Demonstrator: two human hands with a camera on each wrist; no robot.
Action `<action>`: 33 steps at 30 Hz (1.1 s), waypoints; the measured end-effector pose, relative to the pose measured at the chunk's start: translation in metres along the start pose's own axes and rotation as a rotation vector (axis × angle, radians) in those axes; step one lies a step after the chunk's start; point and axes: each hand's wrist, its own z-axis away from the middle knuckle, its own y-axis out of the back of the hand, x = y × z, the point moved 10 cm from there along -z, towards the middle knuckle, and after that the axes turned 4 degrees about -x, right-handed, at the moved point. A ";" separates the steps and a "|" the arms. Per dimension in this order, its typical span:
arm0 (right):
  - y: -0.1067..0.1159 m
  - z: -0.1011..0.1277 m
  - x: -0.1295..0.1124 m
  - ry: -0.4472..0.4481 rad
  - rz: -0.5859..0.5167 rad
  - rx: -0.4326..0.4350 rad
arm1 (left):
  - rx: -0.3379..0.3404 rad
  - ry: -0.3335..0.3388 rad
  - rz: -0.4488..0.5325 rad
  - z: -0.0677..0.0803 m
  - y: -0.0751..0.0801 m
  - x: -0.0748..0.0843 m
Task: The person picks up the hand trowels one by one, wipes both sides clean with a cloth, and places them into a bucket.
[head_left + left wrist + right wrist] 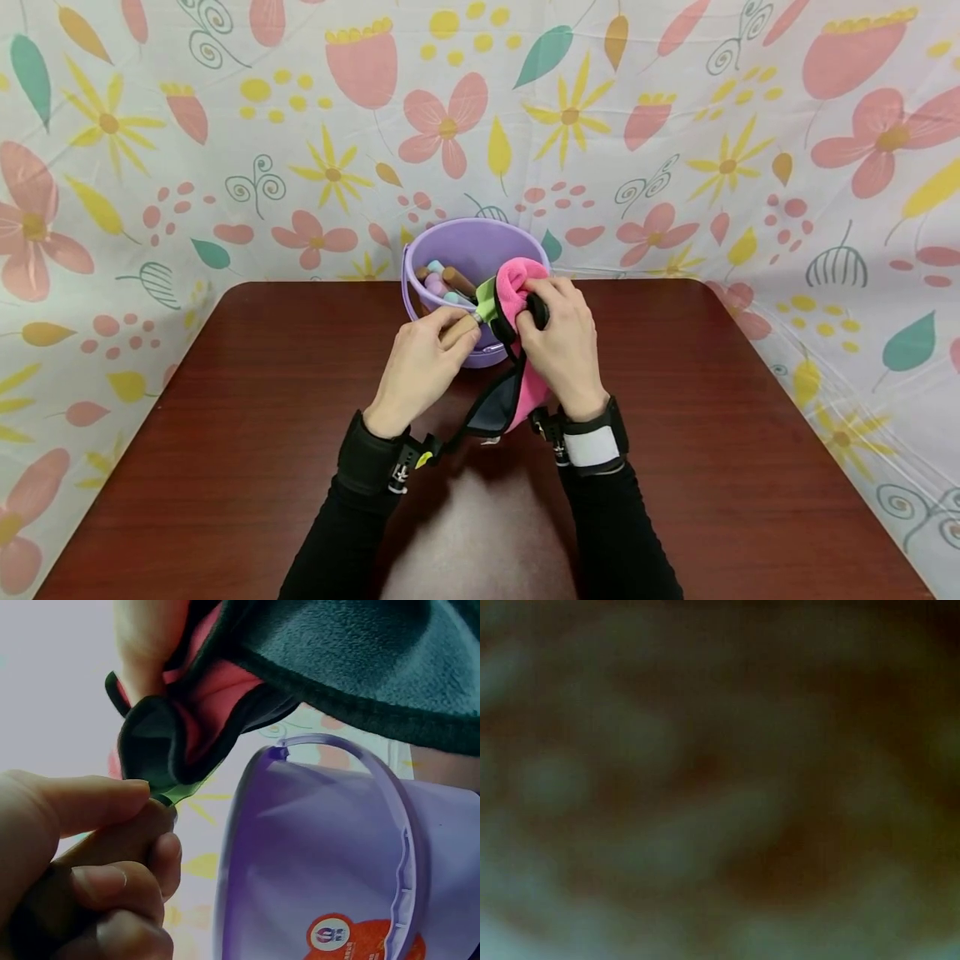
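left hand (420, 358) pinches wooden handle (459, 329) of green tool — steadies it, just in front of purple bucket (450, 250) | right hand (558, 337) grips pink cloth (513, 287) around tool head — wiping over bucket rim | right wrist view blurred

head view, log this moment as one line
left hand grips wooden handle | right hand holds pink cloth around tool end | bucket behind, tools inside | right wrist blurred
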 end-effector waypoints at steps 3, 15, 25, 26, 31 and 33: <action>0.001 0.000 -0.002 0.024 0.012 -0.007 | -0.005 -0.013 -0.011 0.000 -0.004 0.003; -0.003 0.000 0.000 0.069 0.022 -0.035 | 0.013 -0.055 -0.019 0.000 -0.010 0.007; 0.025 -0.001 0.029 -0.055 0.001 0.135 | -0.047 -0.102 0.000 0.002 -0.026 0.014; 0.029 -0.001 0.033 -0.067 -0.001 0.153 | -0.056 -0.101 -0.002 0.003 -0.027 0.014; 0.050 0.000 0.054 -0.118 -0.008 0.216 | -0.072 -0.063 0.043 0.003 -0.027 0.011; 0.056 0.001 0.061 -0.135 -0.014 0.226 | -0.067 -0.044 0.069 0.003 -0.025 0.009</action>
